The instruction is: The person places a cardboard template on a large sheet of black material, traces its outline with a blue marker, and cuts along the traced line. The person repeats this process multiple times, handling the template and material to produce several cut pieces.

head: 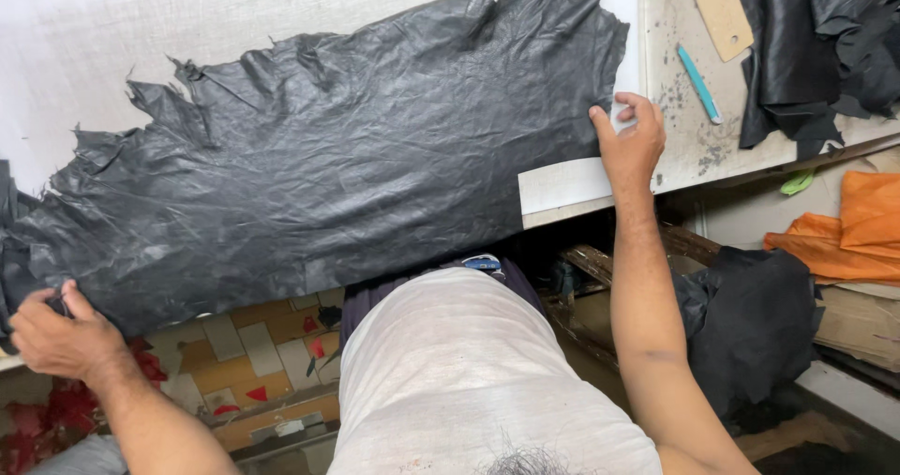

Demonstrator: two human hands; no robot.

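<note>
Black leather hide spread on the counter; likely soft, limp, light. Left hand and right hand each pinch an opposite edge

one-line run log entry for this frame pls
left hand: grips black hide lower-left edge | right hand: pinches its right edge | hide: spread, wrinkled, overhanging table
</note>
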